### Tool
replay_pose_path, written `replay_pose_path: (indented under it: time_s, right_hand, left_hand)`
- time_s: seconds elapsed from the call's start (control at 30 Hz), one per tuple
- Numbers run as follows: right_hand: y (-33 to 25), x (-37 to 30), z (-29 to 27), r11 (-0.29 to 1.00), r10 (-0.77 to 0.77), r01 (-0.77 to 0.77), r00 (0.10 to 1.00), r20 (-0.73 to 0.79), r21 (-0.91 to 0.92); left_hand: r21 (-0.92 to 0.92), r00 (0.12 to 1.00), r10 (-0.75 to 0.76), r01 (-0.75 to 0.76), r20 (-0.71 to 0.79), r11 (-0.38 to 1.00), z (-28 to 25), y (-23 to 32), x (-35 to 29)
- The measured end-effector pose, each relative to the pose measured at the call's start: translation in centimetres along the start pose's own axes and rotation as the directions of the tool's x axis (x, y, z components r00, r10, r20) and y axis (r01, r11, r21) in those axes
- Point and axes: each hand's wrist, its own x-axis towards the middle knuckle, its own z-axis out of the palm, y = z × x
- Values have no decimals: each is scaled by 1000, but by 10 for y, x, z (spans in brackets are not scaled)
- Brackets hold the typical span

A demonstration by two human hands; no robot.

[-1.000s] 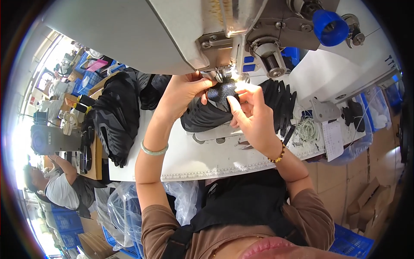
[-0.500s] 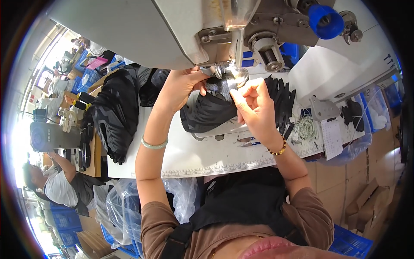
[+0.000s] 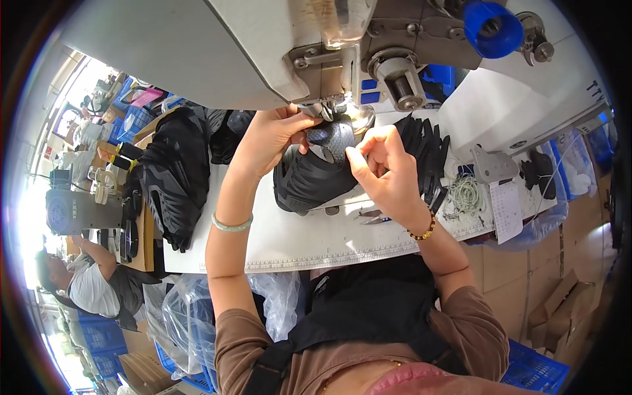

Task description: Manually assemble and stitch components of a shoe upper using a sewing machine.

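A black shoe upper [image 3: 308, 179] with a grey mesh lining [image 3: 337, 139] sits under the head of a sewing machine [image 3: 327, 72]. My left hand [image 3: 271, 137] is closed at the lining's left edge, thumb and forefinger pinching it close beside the presser foot. On the other side, my right hand [image 3: 388, 168] has its fingers curled and its thumb and forefinger pressed together at the lining's right edge. The needle area is lit brightly, and metal parts hide the exact stitching spot.
More black uppers [image 3: 174, 178] are heaped left of the machine. Black strips [image 3: 424, 155] lie to the right, near a tangle of pale cord [image 3: 466, 195]. Small snips [image 3: 375, 217] rest by the upper. A person [image 3: 92, 283] sits at far left.
The upper has turned a little and its body has shifted slightly toward me. The grey strip-like edge at my right fingers has swung round; both hands stay close to the needle.
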Motion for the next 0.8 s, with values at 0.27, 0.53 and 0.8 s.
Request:
replay_pose_path:
  time_s: [0.27,0.53,0.8]
  right_hand:
    - [-3,7,2,942,-261,236,962,-82,-238]
    - [-50,14,29,920,-236,367,799,552,-139]
    - [-28,23,59,989,63,-126,824,564,74]
  left_hand:
    - [27,1000,3,-2,-27,1000,-8,-5,-7]
    - [524,965,-146,10,219,852,-46,14,-93]
    - [778,320,892,-448,-320,440,-60,-64,-192]
